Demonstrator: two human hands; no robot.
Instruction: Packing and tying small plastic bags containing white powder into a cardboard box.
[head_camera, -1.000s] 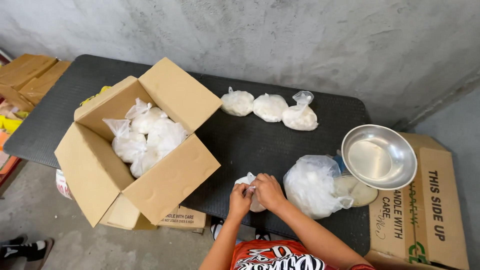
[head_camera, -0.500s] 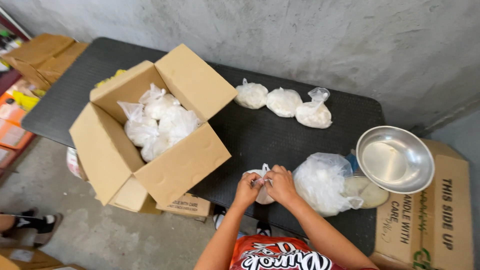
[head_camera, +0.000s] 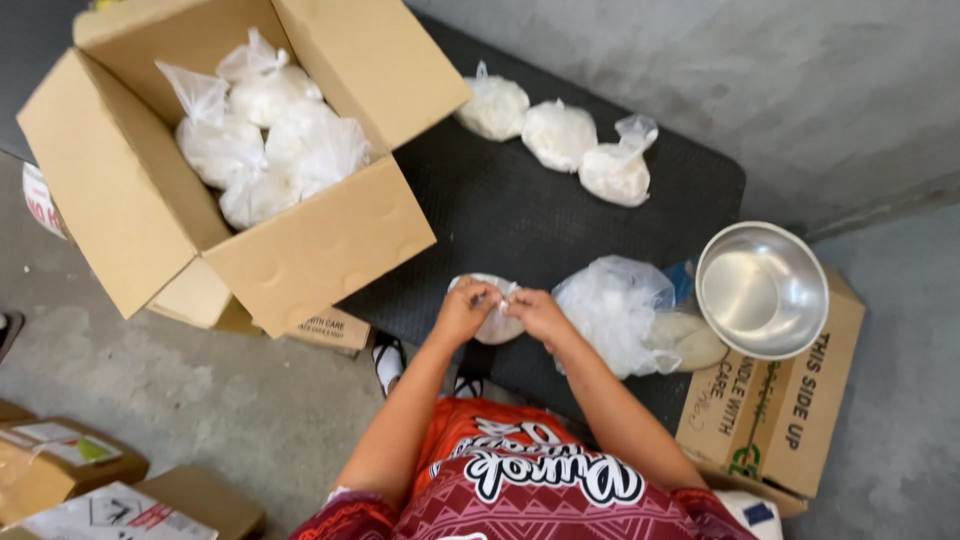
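In the head view the left hand and the right hand are both closed on a small white bag at the near edge of the black table, fingers pinching its top between them, much as they did half a second ago. The view itself has swung closer and to the right since then, so the open cardboard box of filled bags now fills the upper left. The large clear bag of white powder lies just right of the right hand, with the steel bowl beyond it on a printed carton. Three tied bags sit in a row at the far side of the table, unmoved.
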